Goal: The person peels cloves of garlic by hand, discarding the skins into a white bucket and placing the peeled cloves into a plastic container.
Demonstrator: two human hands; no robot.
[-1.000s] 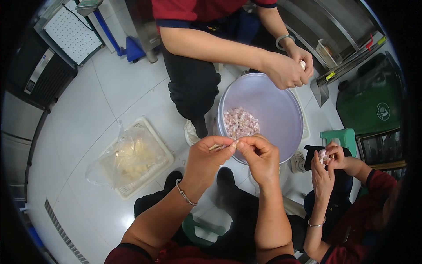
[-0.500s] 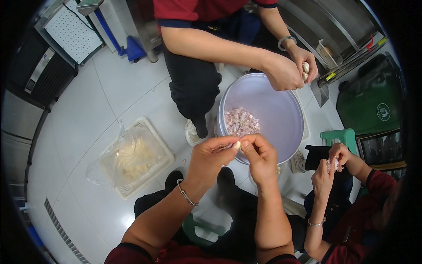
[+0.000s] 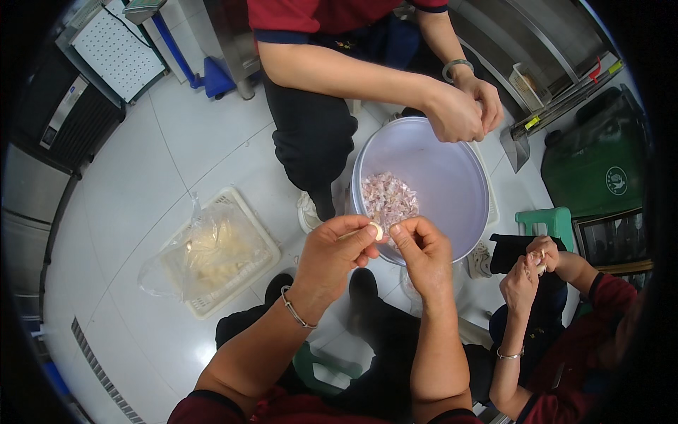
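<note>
A pale garlic clove [image 3: 376,230] is pinched between the thumb and fingers of my left hand [image 3: 332,249], over the near rim of a large lavender tub [image 3: 452,191]. Just beside it my right hand [image 3: 425,256] is closed in a pinch, its fingertips a small gap from the clove. What those fingertips hold, if anything, is too small to make out. Pinkish-white garlic skins [image 3: 388,198] lie heaped on the left side of the tub's bottom.
To the left, a cream plastic basket [image 3: 265,249] holds a clear bag [image 3: 212,244] of pale contents. A co-worker's hands [image 3: 462,113] work over the tub's far rim; another's hands [image 3: 533,272] hold garlic at right. Beyond stand a green stool [image 3: 554,222] and green bin [image 3: 593,166].
My hands have drawn slightly apart. The clove stays in my left fingers and shows more of its bare surface. The far co-worker's fingers have closed over their garlic.
</note>
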